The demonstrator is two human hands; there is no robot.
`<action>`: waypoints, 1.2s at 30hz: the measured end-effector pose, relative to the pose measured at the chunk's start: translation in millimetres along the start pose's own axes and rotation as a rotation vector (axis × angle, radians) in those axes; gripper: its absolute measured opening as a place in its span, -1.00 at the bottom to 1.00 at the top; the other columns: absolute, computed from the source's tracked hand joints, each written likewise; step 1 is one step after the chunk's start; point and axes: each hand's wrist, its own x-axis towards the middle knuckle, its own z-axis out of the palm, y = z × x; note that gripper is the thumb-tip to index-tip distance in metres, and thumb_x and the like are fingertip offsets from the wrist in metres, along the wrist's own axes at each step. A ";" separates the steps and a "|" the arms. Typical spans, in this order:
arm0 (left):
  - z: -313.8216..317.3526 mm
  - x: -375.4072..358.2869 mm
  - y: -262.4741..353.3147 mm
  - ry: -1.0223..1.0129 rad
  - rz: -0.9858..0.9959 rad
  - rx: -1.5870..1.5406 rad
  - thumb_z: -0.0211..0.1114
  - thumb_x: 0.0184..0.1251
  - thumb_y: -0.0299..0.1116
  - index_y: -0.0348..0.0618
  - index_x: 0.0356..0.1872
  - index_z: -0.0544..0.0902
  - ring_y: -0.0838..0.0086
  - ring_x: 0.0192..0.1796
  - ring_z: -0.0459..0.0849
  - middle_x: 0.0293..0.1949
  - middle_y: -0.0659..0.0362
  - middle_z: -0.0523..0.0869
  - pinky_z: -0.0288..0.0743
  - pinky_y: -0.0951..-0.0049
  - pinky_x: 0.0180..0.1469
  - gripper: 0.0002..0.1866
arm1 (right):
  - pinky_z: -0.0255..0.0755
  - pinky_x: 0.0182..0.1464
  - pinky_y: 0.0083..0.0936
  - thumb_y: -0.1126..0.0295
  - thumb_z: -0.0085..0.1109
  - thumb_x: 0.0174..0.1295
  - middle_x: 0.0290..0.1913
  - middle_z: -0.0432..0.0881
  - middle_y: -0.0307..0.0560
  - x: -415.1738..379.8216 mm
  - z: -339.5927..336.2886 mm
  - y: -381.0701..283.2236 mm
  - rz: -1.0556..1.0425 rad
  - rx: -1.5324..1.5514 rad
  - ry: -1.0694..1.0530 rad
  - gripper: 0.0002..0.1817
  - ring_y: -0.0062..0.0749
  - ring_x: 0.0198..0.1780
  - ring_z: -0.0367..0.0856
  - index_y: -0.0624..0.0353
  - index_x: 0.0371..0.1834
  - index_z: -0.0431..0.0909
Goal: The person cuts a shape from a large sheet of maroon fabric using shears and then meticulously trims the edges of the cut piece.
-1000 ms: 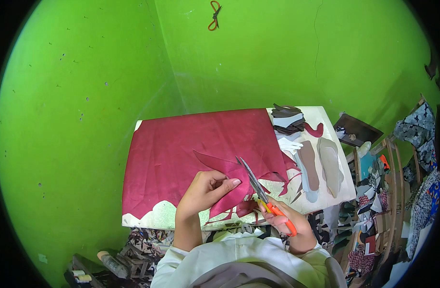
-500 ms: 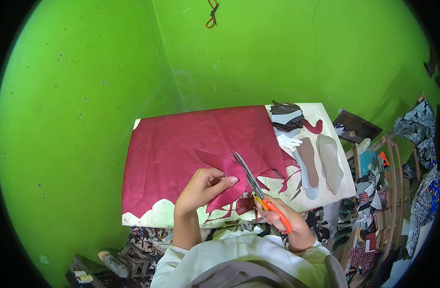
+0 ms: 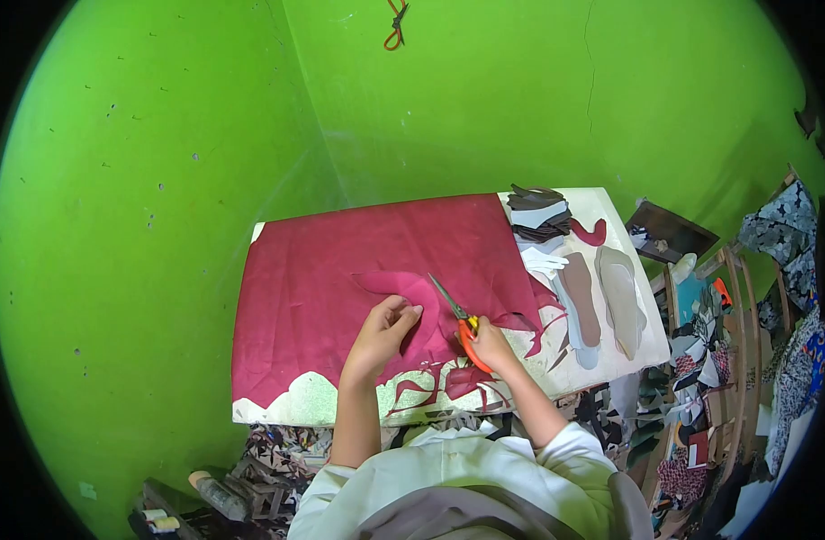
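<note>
A large dark red sheet covers much of the white board. My left hand is closed, pinching a curved red piece between thumb and fingers above the sheet. In my right hand are scissors with orange and yellow handles, their blades pointing up and left, close to the right side of the curved piece. The blades look nearly closed. Thin red offcuts lie on the board below my hands.
On the board's right lie a stack of dark strips, a brown sole-shaped piece, beige sole-shaped pieces and a small curved red piece. Scraps and a wooden rack stand at the right; green walls rise behind.
Both hands have moved up, away from my body. The scissors have shifted up and left and their blades now point more to the left. The held red piece has turned and lies flatter.
</note>
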 end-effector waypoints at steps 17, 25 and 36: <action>1.8 1.7 -0.8 -0.137 0.042 0.519 0.32 0.03 -0.47 -0.36 -0.35 0.50 0.72 -0.47 0.40 -0.53 0.32 0.47 0.33 0.64 -0.42 -0.78 | 0.40 -0.20 -0.45 -0.01 0.00 0.15 -0.35 0.57 0.04 22.2 3.7 -3.1 -0.070 0.629 -0.147 -0.52 -0.36 -0.28 0.55 0.30 -0.31 0.53; 40.9 19.7 -1.1 -0.311 0.035 0.566 0.31 0.04 -0.40 -0.36 -0.38 0.58 0.63 -0.51 0.49 -0.57 0.11 0.61 0.39 0.52 -0.41 -0.79 | 0.22 -0.57 -0.76 0.34 0.18 0.12 -0.72 0.40 -0.39 -18.2 -65.2 -15.4 -0.240 0.750 0.033 -0.79 -0.81 -0.65 0.31 0.23 -0.56 0.50; 71.3 57.4 -28.2 -0.101 0.025 0.238 0.26 0.09 -0.50 -0.36 -0.41 0.61 0.67 -0.59 0.50 -0.62 0.23 0.59 0.39 0.68 -0.51 -0.89 | 0.29 -0.50 -0.75 0.43 0.12 0.14 -0.60 0.52 -0.32 -32.4 -124.7 53.3 -0.024 0.997 0.500 -0.89 -0.75 -0.58 0.40 0.26 -0.43 0.56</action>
